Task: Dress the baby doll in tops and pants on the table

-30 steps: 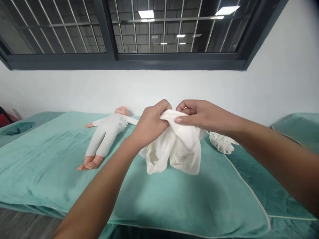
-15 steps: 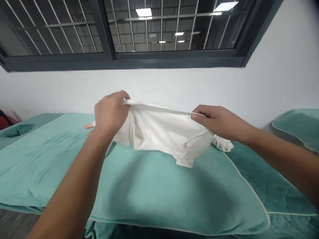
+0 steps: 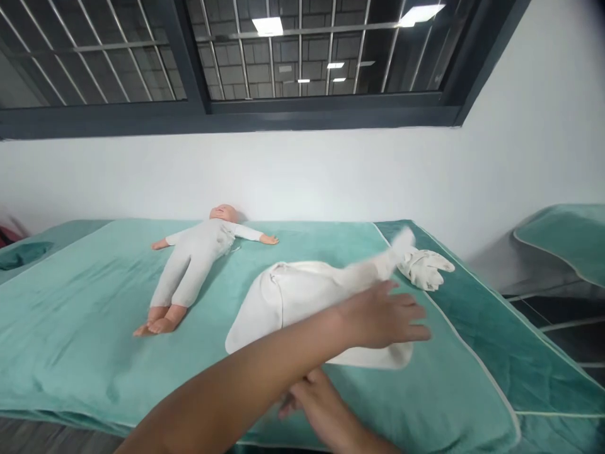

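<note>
My left hand [image 3: 390, 315] reaches across to the right over a white garment [image 3: 312, 280], its fingers apart and slightly blurred, with nothing in them. Beneath my left forearm is my right hand [image 3: 314, 394], in front of the garment's near edge. Its thumb and fingers look parted and nothing shows in them, though the forearm covers part of them. The garment lies loosely spread on the teal bedding [image 3: 94, 315]. One narrow white end of it [image 3: 397, 249] sticks up at the right, smeared by motion.
A baby doll [image 3: 201, 252] in a white suit lies on its back to the left. Crumpled white cloth [image 3: 425, 268] rests at the right. Behind the bed stand a white wall [image 3: 307, 176] and a barred window [image 3: 293, 63]. Another teal-covered surface [image 3: 567, 236] is at far right.
The white garment, held up stretched between both hands, has been let go and now lies on the bed. My left hand moved right, crossing over my right, which came down and nearer. The doll is uncovered.
</note>
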Demonstrator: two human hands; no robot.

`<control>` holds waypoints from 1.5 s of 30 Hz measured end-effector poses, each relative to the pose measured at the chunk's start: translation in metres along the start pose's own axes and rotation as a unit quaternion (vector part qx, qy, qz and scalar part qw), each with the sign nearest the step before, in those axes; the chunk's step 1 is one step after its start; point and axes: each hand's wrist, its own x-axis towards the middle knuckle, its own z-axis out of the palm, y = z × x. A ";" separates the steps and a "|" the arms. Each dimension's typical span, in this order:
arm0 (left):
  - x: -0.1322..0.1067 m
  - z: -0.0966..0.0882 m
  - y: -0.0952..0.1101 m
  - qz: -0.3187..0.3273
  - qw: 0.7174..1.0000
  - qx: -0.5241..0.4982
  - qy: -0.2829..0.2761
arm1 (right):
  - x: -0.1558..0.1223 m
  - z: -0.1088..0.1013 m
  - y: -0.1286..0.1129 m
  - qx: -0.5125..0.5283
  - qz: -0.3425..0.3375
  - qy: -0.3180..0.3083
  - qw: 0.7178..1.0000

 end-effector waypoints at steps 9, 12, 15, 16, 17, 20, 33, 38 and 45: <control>-0.116 0.037 -0.072 -0.527 0.844 -0.047 -0.089 | -0.035 -0.069 -0.043 -0.238 -0.005 -0.027 0.971; -0.126 0.043 -0.090 -0.560 0.815 -0.065 -0.134 | 0.002 -0.097 -0.075 -0.327 -0.127 0.079 0.933; -0.122 0.040 -0.089 -0.554 0.819 -0.071 -0.127 | 0.052 -0.126 -0.082 -0.449 -0.185 0.195 0.852; -0.118 0.035 -0.086 -0.550 0.824 -0.072 -0.119 | 0.066 -0.135 -0.082 -0.488 -0.178 0.211 0.828; -0.115 0.028 -0.083 -0.544 0.829 -0.071 -0.108 | 0.078 -0.141 -0.084 -0.522 -0.163 0.205 0.812; -0.106 -0.007 -0.076 -0.519 0.852 -0.048 -0.051 | 0.094 -0.148 -0.103 -0.592 -0.148 0.168 0.774; -0.112 -0.130 -0.056 -0.525 0.818 0.186 0.143 | 0.009 -0.137 -0.221 -0.703 -0.249 0.313 0.588; -0.139 -0.132 -0.052 -0.543 0.801 0.157 0.197 | -0.012 -0.158 -0.205 -0.600 -0.213 0.346 0.689; -0.160 -0.159 -0.037 -0.663 0.748 0.018 0.028 | -0.051 -0.187 -0.207 -0.543 -0.132 0.367 0.744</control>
